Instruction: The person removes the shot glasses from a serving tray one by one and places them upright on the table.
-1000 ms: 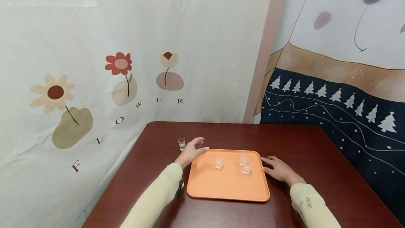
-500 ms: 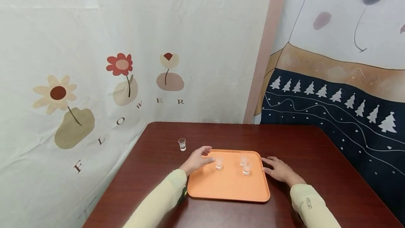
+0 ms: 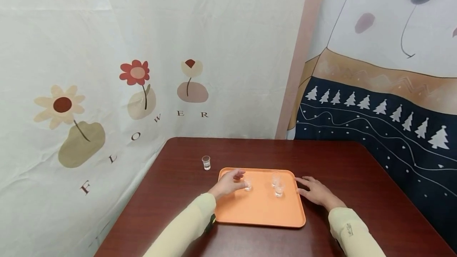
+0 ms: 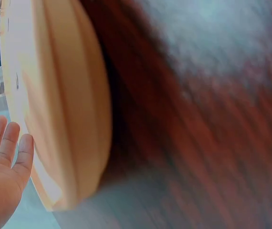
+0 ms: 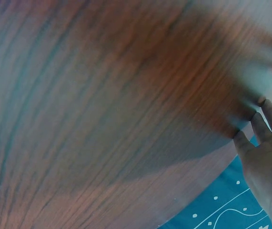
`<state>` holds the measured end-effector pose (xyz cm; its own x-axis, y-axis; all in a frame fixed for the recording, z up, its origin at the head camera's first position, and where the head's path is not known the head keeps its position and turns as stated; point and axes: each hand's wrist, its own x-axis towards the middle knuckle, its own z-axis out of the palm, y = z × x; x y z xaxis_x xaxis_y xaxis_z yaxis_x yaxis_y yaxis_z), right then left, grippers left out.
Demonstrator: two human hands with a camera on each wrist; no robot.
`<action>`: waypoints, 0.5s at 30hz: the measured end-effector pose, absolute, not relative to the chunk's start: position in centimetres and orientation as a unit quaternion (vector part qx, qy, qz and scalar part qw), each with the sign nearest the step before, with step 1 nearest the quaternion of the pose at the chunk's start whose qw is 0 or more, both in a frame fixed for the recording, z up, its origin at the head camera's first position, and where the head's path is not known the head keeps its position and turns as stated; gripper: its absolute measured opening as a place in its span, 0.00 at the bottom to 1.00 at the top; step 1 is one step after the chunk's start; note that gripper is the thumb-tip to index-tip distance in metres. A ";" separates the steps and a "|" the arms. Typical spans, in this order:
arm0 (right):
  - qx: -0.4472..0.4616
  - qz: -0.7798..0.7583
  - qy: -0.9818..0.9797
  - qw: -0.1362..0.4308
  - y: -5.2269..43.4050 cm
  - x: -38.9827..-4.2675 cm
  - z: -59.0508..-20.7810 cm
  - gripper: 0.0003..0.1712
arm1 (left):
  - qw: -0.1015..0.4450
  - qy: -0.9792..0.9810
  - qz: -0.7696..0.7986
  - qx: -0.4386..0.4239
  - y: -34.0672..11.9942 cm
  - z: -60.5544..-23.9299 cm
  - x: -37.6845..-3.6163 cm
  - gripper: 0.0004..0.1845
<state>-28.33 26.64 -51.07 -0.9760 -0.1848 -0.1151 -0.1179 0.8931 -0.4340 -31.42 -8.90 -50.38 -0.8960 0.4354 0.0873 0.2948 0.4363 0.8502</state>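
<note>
— What is different from a second ago?

— The left hand point(image 3: 228, 182) has come away from the small glass on the bare table point(image 3: 206, 162) and moved over the orange tray point(image 3: 260, 209). A second ago it was beside that lone glass, at the tray's far left corner; half a second ago it was crossing the tray's edge; now its fingertips are at the nearest glass on the tray point(image 3: 248, 183).

— Is it gripping that glass?

— I can't tell. The fingers look loosely bent toward it and seem to touch it or sit just beside it, but the glass is clear and tiny in the head view. In the left wrist view the fingers point(image 4: 7, 143) show fairly straight, with only the tray's rim point(image 4: 74, 119) blurred beside them.

— And the right hand?

— The right hand point(image 3: 314, 190) hasn't shifted: it rests flat on the table point(image 3: 342, 162), fingers spread and relaxed, touching the tray's right edge and holding nothing.

— What about the other glasses?

— Two more glasses point(image 3: 277, 183) stand close together near the tray's far right, untouched and upright.

— So what do you make of it?

— I judge that one glass is already set down off the tray, and the left hand is reaching for the next.
</note>
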 end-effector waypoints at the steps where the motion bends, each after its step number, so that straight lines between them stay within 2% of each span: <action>1: -0.079 -0.217 0.970 0.076 26.7 -28.4 -51.0 0.33 | 0.071 0.845 0.485 0.216 -8.8 -50.3 -31.4 0.28; 8: -0.078 -0.219 0.970 0.076 26.7 -28.3 -51.0 0.34 | 0.042 0.862 0.457 0.214 -8.3 -50.4 -31.2 0.21; 15: -0.076 -0.222 0.969 0.074 26.6 -28.3 -51.0 0.33 | 0.039 0.861 0.464 0.206 -8.1 -50.7 -31.1 0.13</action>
<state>-28.26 26.64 -50.97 -0.9774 -0.1807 -0.1093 -0.1153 0.8902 -0.4407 -31.14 -8.08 -50.66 -0.9124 0.3903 0.1235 0.3178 0.4854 0.8145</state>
